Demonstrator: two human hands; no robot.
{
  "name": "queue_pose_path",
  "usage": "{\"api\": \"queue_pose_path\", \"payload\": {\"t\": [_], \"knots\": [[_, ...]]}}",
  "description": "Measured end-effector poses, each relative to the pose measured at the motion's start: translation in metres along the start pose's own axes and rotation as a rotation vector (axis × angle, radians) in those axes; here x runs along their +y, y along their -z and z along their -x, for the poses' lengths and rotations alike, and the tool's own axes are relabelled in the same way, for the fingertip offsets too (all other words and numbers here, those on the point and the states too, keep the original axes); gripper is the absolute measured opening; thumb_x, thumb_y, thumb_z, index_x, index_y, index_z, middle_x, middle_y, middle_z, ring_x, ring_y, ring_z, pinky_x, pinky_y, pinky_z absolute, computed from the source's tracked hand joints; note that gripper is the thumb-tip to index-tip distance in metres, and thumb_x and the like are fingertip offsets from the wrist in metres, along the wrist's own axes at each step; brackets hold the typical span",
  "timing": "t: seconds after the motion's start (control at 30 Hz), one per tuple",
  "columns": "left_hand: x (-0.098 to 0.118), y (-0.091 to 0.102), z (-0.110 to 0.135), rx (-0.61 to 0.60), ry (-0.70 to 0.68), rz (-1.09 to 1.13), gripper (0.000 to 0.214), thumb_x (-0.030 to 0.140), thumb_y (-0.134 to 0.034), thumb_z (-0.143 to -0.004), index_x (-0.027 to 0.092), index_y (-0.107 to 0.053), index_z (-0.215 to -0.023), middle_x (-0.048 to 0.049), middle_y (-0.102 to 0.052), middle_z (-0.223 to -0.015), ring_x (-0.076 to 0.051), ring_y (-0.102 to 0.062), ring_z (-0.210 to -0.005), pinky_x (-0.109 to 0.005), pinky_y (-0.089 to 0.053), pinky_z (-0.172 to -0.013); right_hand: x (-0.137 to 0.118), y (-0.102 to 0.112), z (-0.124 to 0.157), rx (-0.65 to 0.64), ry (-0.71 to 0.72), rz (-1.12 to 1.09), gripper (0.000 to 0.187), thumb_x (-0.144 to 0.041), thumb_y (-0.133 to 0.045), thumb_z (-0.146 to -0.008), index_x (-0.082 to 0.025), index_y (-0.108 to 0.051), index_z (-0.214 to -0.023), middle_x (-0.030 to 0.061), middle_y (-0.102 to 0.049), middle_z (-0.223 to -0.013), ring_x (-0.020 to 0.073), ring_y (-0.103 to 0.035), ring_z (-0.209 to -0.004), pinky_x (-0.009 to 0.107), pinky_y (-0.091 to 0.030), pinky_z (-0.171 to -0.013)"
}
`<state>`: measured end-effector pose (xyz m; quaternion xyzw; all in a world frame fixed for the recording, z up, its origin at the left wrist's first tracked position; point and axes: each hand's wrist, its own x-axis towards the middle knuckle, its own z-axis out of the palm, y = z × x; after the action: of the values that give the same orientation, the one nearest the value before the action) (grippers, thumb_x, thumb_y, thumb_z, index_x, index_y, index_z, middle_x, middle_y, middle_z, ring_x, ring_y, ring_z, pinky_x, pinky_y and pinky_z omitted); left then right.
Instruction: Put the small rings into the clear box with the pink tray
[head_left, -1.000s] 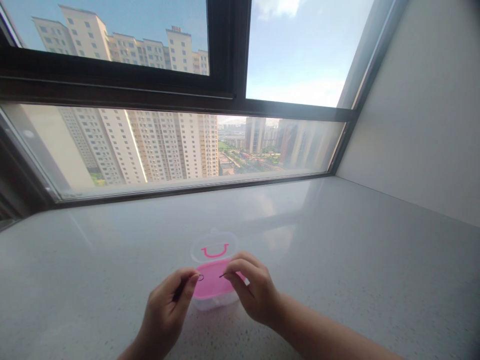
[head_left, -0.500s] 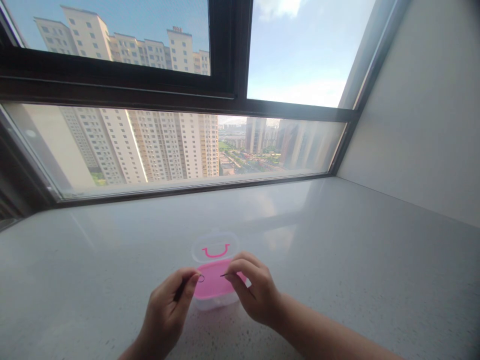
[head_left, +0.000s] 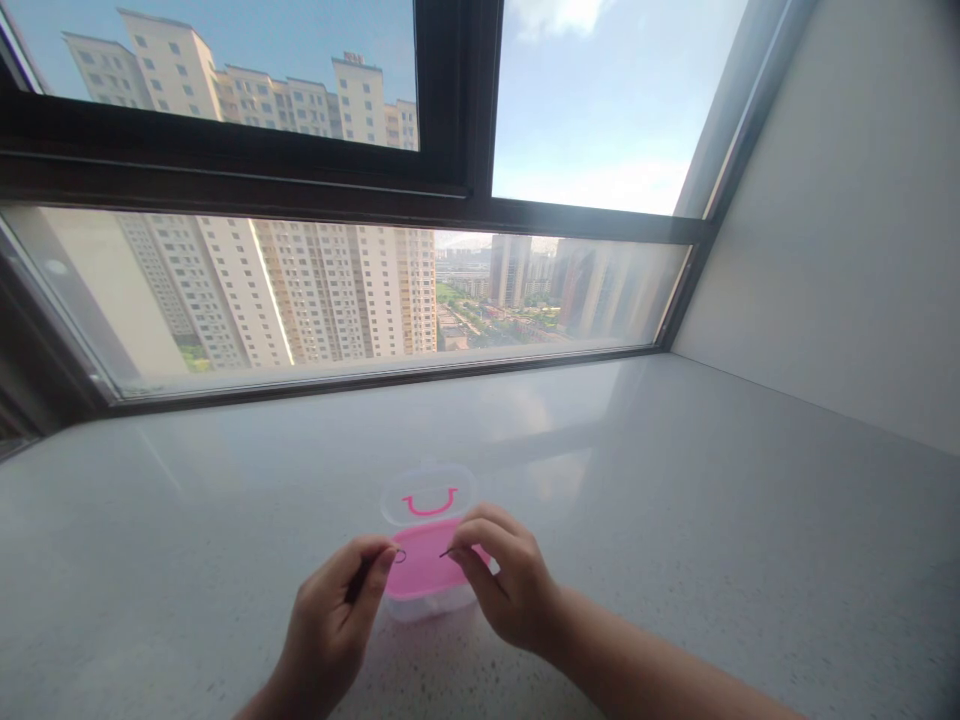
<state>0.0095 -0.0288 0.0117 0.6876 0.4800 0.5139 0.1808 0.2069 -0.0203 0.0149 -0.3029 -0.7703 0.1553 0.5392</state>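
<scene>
Thumb and fingertips of my left hand pinch a small, thin dark loop that sticks out to the right. My right hand is closed in a pinch on a short, thin dark piece, whose tip points left; its kind is too small to make out. Between and behind my hands stands a clear plastic box with a pink inner tray. Its clear lid, with a pink handle, is folded back on the far side. My right fingers hide the tray's right end.
The box stands on a pale speckled stone sill. Dark window frames run across the back, with tall buildings outside. A plain white wall bounds the right side.
The view shifts very slightly. Both hands keep their pinch, and the tip of the dark piece in my right hand tilts a little lower.
</scene>
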Motion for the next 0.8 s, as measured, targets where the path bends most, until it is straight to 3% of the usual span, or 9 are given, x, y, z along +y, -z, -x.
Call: {"api": "queue_pose_path", "payload": {"t": [0.8], "knots": [[0.0038,-0.0006,0.0002,0.000,-0.012,-0.017,0.019,0.031,-0.053,-0.084,0.018,-0.063,-0.073,0.0025,-0.062,-0.059,-0.011,-0.055,-0.051,-0.017,-0.044,-0.051,-0.0028,0.0001,-0.0021,-0.005,0.041,0.026,0.014,-0.012,-0.050,-0.087,-0.017,-0.059,-0.078,0.0053,-0.059,-0.072,0.0170,-0.052,-0.070,0.031,-0.042,-0.068]]}}
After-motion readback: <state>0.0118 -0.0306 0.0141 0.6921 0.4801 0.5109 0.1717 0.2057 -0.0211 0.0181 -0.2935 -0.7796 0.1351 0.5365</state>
